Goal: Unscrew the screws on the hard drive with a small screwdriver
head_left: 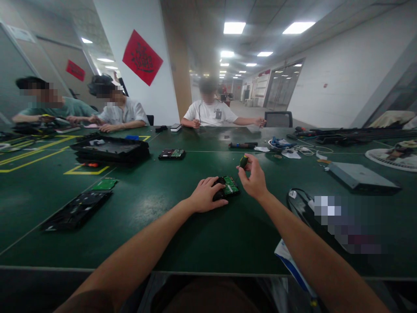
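Observation:
A hard drive (230, 186) lies on the green table with its green circuit board facing up. My left hand (208, 194) rests over its left end, the fingers across the top and the thumb along the near side, gripping it. Just right of the drive and above the tabletop, my right hand (253, 176) pinches a screwdriver (243, 161) by its green and yellow handle. The fingers hide part of the tool, and its shaft cannot be made out clearly.
Left stand stacked black trays (110, 150), a black bracket (78, 211) and a loose green circuit board (104, 184). Another hard drive (171, 154) lies farther back. To the right are a grey metal box (363, 177) and cables (283, 145). Several people sit across the table.

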Tool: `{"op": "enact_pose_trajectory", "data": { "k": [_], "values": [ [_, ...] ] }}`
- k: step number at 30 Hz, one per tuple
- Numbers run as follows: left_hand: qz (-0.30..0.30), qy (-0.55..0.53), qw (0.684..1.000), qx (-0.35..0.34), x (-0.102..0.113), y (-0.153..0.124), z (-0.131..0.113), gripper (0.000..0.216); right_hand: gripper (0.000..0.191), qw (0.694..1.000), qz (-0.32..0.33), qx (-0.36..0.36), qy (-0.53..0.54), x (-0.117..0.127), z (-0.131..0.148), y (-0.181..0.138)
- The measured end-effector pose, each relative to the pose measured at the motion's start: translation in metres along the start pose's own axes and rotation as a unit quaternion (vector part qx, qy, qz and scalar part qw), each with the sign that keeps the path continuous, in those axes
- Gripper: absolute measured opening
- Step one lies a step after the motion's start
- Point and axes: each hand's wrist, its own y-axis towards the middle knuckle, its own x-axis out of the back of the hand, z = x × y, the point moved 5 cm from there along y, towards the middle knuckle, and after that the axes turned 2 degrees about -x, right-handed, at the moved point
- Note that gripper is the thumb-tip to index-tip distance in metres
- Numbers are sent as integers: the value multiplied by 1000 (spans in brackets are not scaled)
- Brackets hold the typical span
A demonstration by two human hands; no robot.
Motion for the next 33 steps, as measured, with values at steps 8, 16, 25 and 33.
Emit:
{"op": "enact_pose_trajectory", "data": {
  "k": [8,16,25,33],
  "values": [
    [0,-6,1000,8,1,3,-3,66,58,1000,-13,-4,-23,0,-5,-3],
    [-8,9,1000,9,0,1,-5,53,55,1000,0,-8,7,-3,-3,-2],
    [-9,10,1000,12,-4,1,-2,56,55,999,-36,-6,-10,0,-2,-3],
    [-16,-7,1000,11,-5,0,1,57,54,997,-59,0,-49,5,-5,1]
  ]
}}
